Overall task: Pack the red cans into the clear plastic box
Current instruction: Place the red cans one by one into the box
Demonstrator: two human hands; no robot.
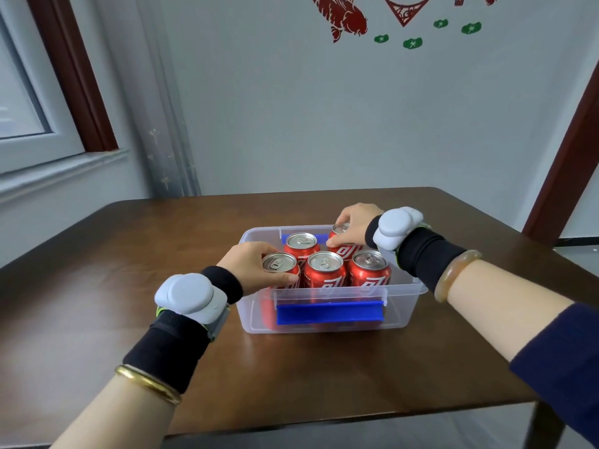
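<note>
Five red aluminium cans (pixel 325 268) seen upright in clear plastic box (pixel 405 314), near-left can gripped by left hand (pixel 251 265), far-right can, largely hidden, clasped by right hand (pixel 355 222).

Single head-worn wide-angle view: I look forward and down from above the near edge of the worktop (pixel 324 367), close over both forearms, facing the far wall (pixel 324 124); no second view overlaps.

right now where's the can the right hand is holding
In the head view, the right hand grips it in the clear plastic box's far right corner, beside the far middle can.
</note>
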